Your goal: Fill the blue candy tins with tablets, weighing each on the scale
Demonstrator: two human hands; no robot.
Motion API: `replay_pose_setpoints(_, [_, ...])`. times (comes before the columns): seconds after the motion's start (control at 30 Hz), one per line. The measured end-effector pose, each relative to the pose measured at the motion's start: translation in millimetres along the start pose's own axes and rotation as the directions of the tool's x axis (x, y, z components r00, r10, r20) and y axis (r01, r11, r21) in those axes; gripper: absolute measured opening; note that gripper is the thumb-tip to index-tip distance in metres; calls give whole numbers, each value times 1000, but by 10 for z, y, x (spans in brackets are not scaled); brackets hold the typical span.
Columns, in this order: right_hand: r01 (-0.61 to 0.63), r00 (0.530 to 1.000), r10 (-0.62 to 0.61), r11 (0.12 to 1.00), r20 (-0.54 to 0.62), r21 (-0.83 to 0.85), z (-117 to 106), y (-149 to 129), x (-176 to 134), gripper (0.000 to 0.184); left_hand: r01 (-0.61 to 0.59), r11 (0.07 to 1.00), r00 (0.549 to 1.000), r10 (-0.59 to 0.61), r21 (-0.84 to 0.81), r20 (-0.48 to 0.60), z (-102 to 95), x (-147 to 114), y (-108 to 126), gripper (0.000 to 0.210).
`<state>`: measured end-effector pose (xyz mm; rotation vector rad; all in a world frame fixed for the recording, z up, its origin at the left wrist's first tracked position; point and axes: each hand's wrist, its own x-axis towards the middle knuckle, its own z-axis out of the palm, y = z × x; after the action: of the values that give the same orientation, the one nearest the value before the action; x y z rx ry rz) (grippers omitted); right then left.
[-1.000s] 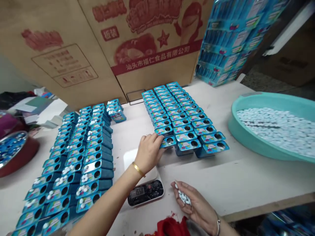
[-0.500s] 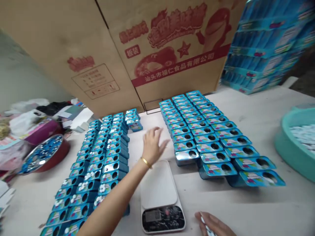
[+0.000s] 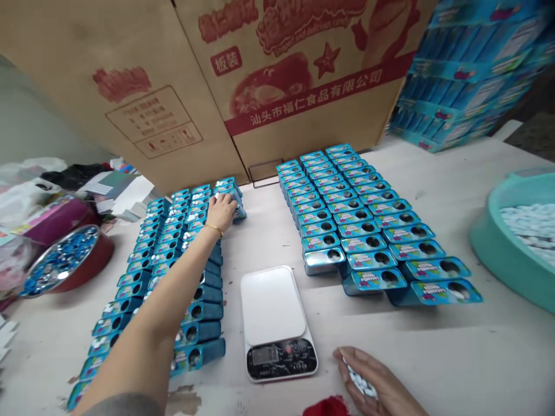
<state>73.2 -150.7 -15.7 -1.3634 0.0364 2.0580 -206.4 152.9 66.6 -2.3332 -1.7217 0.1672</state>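
Observation:
My left hand [image 3: 222, 212] is at the far end of the left block of tins, its fingers curled over a small blue tin [image 3: 239, 211]; part of that tin is hidden behind the hand. My right hand [image 3: 381, 381] is cupped at the front, with small white candies [image 3: 363, 383] in the palm. Between the two groups lies a white kitchen scale [image 3: 273, 306] with a bare plate and a black display panel. The right block of blue tins [image 3: 365, 243] stands in rows, each lid with a round hole.
At right is a turquoise tub [image 3: 498, 248] of white candies. A red-brown bowl [image 3: 97, 254] with blue and silver pieces stands at left. Large cardboard cartons [image 3: 173, 86] wall off the back, with stacked blue packs [image 3: 463, 75] behind right. Red cloth [image 3: 327, 407] shows at the bottom edge.
My left hand has moved from above the scale, fingers apart, to the back left tins and closed over one. My right hand still cups candies, with more of them showing. The view has shifted slightly.

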Motion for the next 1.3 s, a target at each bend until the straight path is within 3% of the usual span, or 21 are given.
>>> replay_pose_setpoints(0.17, [95, 987, -90, 995, 132, -30, -47, 31, -43, 24, -164, 986, 982, 166, -35, 84, -504, -641, 341, 17])
replay_pose_setpoints(0.27, [109, 982, -101, 993, 159, -43, -77, 41, -79, 22, -323, 943, 937, 331, -83, 108, -789, -1156, 699, 14])
replay_pose_setpoints(0.33, [113, 977, -104, 993, 184, -40, -88, 50, -108, 22, -378, 917, 910, 393, -124, 134, -871, -1428, 930, 13])
replay_pose_setpoints(0.43, [117, 970, -105, 992, 220, -43, -97, 68, -162, 21, -407, 903, 892, 425, -139, 151, -844, -1643, 1146, 13])
replay_pose_setpoints(0.57, [104, 970, -91, 993, 226, -49, -101, 82, -261, 20, -396, 909, 897, 413, -129, 155, -820, -1699, 1170, 11])
replay_pose_setpoints(0.67, [48, 977, -52, 999, 206, 24, -98, 85, -321, 17, -351, 912, 930, 366, -212, 34, -907, -1818, 1202, 16])
replay_pose_setpoints(0.73, [-11, 975, -15, 993, 222, 117, -89, 93, -331, 17, -340, 888, 939, 341, -309, -54, -936, -1995, 1341, 18])
replay_pose_setpoints(0.8, [-70, 969, 16, 975, 247, 209, -73, 107, -319, 14, -409, 815, 904, 422, -410, -63, -885, -2219, 1580, 14])
replay_pose_setpoints(0.9, [-150, 960, 73, 949, 271, 278, -46, 128, -293, 10, -535, 694, 802, 596, -482, -31, -672, -2521, 1987, 16])
replay_pose_setpoints(1.0, [-188, 950, 99, 938, 296, 290, -31, 143, -289, 7, -521, 713, 819, 573, -469, -38, -449, -2668, 2230, 18])
replay_pose_setpoints(1.2, [-166, 949, 81, 950, 305, 263, -36, 204, -267, 7, -520, 691, 821, 566, -502, -72, -366, -2680, 2186, 16])
replay_pose_setpoints(1.3, [-167, 952, 79, 943, 295, 287, -37, 225, -249, 12, -533, 630, 826, 533, -565, -184, -415, -2678, 2024, 17])
